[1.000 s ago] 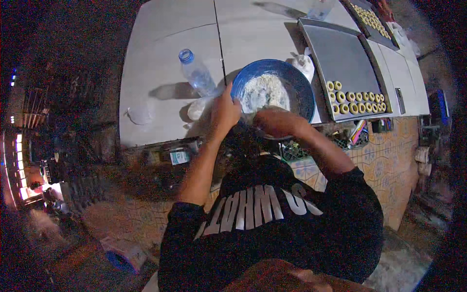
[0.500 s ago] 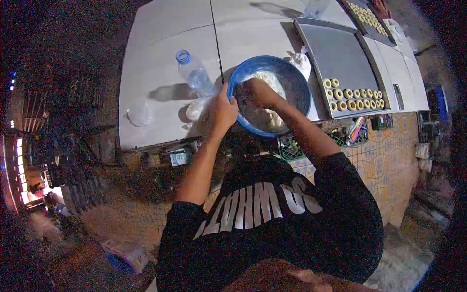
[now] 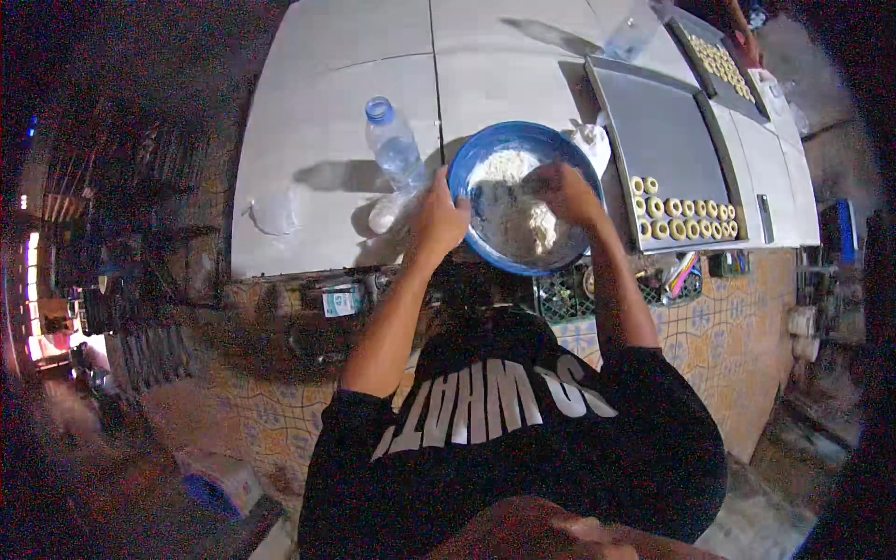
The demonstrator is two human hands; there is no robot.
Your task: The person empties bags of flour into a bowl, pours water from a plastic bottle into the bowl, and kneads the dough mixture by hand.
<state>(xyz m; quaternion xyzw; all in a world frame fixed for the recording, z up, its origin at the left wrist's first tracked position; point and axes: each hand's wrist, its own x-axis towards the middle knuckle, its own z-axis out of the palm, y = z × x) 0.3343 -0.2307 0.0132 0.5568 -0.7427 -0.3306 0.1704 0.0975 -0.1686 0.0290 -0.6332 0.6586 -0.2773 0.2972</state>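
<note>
A round blue basin [image 3: 525,133] sits near the front edge of the white table. Loose white flour [image 3: 504,166] lies in its far part, and a pale clump of dough [image 3: 541,230] rests nearer its middle. My left hand [image 3: 441,222] holds the basin's left rim, thumb on the inner side. Inside, my right hand [image 3: 566,193] is bent over the mixture at the right, between flour and dough. Its fingertips are dark and blurred, so their grip is unclear. Left of the basin stands an uncapped clear bottle [image 3: 396,154] with some liquid, beside a small white bag [image 3: 384,214].
A metal tray [image 3: 658,121] on the right carries rows of ring-shaped dough pieces [image 3: 676,207] along its near side. A second filled tray [image 3: 686,35] lies beyond, near another person's arm [image 3: 742,33]. A white bag [image 3: 592,143] touches the basin's right; clear plastic [image 3: 273,215] lies left.
My right hand has moved right and drawn back from the basin's left part, uncovering more flour and the dough clump. My left hand stays on the rim. The view has shifted slightly.
</note>
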